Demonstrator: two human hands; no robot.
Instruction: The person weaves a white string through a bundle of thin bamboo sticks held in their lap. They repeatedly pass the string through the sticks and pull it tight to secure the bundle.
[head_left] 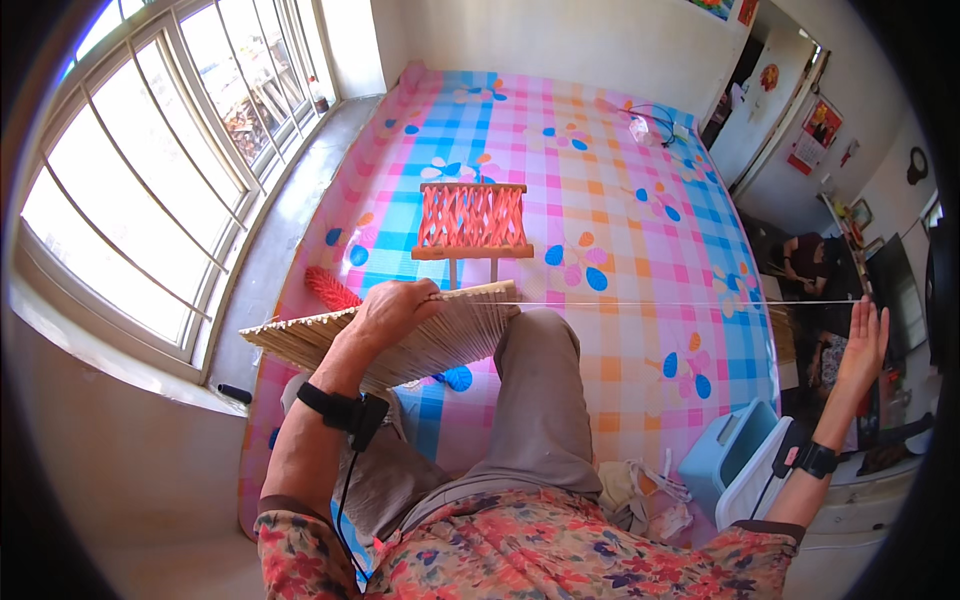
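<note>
My left hand (pixel 395 308) is closed over the top edge of a flat mat of thin, pale stalks (pixel 440 340) laid side by side. The mat is tilted and rests against my raised knee. A thin white thread (pixel 640 303) runs taut from the mat's right corner far out to the right. It ends at the fingertips of my right hand (pixel 862 345), which is held out with the arm extended. Its fingers point up and seem to pinch the thread; whether a needle is there is too small to tell. Behind the mat lies a red braided bundle (pixel 333 288).
A folding stool with woven orange-red straps (pixel 473 217) stands ahead on the checked bed cover (pixel 620 370). Light blue and white plastic bins (pixel 728 450) and crumpled cloths (pixel 635 490) lie at lower right. A barred window (pixel 150 180) lines the left. People sit at far right.
</note>
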